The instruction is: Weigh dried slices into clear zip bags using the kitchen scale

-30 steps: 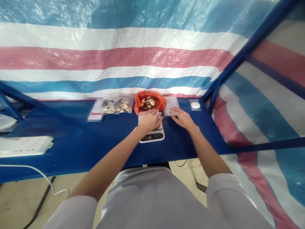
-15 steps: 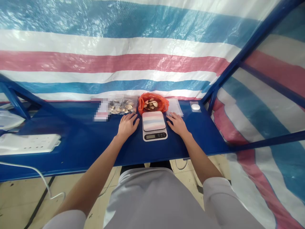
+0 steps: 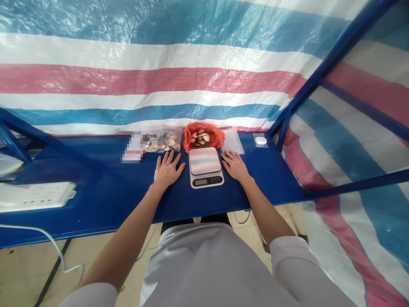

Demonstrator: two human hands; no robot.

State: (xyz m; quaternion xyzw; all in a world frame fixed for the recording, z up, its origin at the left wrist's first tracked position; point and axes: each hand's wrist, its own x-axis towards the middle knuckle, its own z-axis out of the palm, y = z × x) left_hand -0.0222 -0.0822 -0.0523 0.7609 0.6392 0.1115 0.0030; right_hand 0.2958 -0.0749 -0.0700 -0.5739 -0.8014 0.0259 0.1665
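My left hand (image 3: 166, 169) lies palm down on the blue table, fingers spread, left of a kitchen scale (image 3: 206, 164). On the scale's other side my right hand (image 3: 234, 165) rests flat, its fingertips by the near edge of some clear plastic bags (image 3: 233, 140). Neither hand holds anything. The scale has a shiny platform and a dark display strip facing me. Directly behind it stands an open red plastic bag (image 3: 220, 138) holding several pale, dark-edged slices (image 3: 200, 137). Beyond my left fingertips sits a clear bag (image 3: 161, 140) of similar-looking pieces.
A blurred-out white packet (image 3: 133, 147) lies left of the clear bag. At the far right is a small packet with a white round item (image 3: 260, 140). A white power strip (image 3: 38, 195) with a cable is at the left. Blue frame bars (image 3: 295, 104) and striped sheeting (image 3: 159, 81) enclose the table (image 3: 105, 175).
My left hand's fingers have spread wider and the hand sits slightly further left. My right hand stays almost in place. The whole view has shifted a little.
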